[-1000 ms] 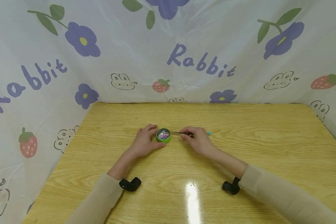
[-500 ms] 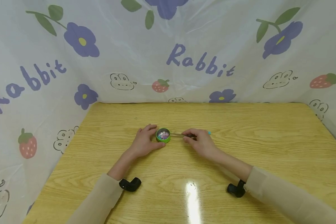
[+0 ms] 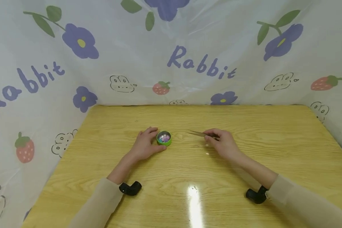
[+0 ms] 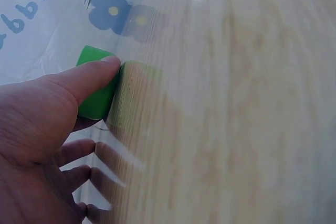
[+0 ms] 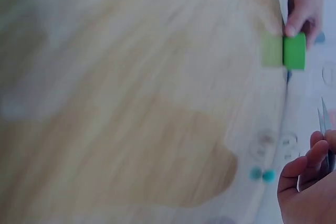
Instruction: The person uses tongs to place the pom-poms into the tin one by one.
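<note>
My left hand [image 3: 145, 144] steadies a small round green tin [image 3: 164, 144], the thumb against its near side and the other fingers around the far side. Small purple, pink and teal balls [image 3: 165, 138] lie inside the tin. To the right, my right hand [image 3: 224, 143] pinches a pair of metal tweezers [image 3: 199, 134] between thumb and fingers. The tweezers point left toward the tin, their tips apart with nothing between them. A teal ball [image 5: 269, 176] rests on the table near my right hand in the right wrist view; the head view hides it.
The wood-grain table [image 3: 165, 177] has a glossy surface with a bright light reflection. A white curtain [image 3: 205, 38] printed with flowers, rabbits and strawberries hangs behind it and at the left. A black wrist camera mount [image 3: 131, 188] sits on each wrist.
My right hand has drawn the tweezers from over the tin out to the right, their tips now spread. It covers the teal ball in the head view. The left hand stays at the tin.
</note>
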Demonstrator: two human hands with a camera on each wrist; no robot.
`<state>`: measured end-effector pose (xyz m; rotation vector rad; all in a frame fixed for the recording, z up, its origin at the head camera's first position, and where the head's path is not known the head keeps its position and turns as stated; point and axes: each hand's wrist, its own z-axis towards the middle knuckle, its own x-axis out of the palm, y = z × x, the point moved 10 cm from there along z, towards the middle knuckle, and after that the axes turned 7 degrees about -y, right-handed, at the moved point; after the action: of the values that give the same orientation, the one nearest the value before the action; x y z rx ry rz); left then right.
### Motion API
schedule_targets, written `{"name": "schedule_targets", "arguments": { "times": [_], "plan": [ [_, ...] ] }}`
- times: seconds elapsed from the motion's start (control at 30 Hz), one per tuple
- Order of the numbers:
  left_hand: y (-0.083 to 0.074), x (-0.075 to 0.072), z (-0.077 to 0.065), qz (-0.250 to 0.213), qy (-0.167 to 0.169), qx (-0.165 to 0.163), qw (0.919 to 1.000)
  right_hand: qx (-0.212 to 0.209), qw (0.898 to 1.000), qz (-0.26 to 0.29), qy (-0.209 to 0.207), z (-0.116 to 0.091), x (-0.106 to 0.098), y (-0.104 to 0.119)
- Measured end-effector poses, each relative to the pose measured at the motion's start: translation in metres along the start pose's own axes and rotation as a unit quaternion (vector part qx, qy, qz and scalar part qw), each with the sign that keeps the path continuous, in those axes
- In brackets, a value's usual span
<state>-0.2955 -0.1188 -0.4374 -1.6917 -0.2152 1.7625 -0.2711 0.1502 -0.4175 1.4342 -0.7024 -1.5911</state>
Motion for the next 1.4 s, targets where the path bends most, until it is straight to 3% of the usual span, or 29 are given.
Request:
{"name": "schedule_targets", "arguments": {
  "times": [0.3,0.73,1.4],
  "plan": [
    [0.003,0.001,-0.001,0.0,0.002,-0.003,1.0,0.016,0.999,-0.03,-0.033,-0.014,-0.046,-0.02],
    [-0.002,-0.001,-0.001,-0.008,-0.003,0.005,1.0,0.026,0.996,-0.054,-0.065,-0.03,-0.079,-0.036],
    [-0.002,-0.002,-0.002,-0.006,0.001,-0.004,1.0,0.02,0.996,-0.074,-0.037,-0.028,-0.066,-0.046]
  ]
}}
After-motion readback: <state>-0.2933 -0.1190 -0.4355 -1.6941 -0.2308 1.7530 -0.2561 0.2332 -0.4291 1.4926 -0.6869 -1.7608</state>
